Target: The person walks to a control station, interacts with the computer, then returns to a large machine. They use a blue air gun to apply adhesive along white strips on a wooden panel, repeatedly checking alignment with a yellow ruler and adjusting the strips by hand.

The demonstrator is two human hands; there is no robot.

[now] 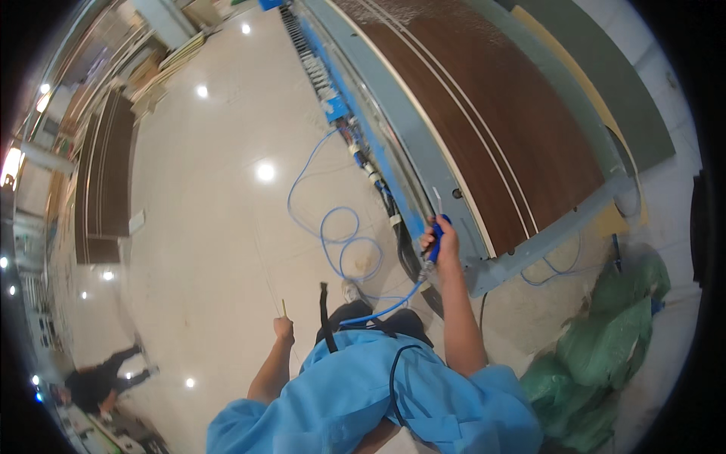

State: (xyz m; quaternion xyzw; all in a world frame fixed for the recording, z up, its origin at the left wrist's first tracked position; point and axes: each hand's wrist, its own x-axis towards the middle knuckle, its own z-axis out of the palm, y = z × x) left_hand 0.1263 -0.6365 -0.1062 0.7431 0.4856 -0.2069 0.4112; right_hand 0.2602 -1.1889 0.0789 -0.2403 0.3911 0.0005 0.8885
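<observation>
My right hand (448, 246) is closed around a blue air blow gun (438, 229), whose thin nozzle points up and away over the edge of a blue-grey machine bed (415, 132). From its lower end a blue air hose (393, 306) runs back toward my waist. On the bed lies a dark brown panel (522, 106) with two pale lines along it and whitish dust at its far end. My left hand (283, 331) hangs over the floor at my left, closed on a thin yellowish stick (284, 307); its exact kind is too small to tell.
Loops of blue hose (340, 246) lie on the pale tiled floor, beside cables (376, 178) along the machine's side. Crumpled green plastic (597, 356) sits at the right. More brown panels (110, 166) stand far left. A person in dark clothes (98, 382) is at the lower left.
</observation>
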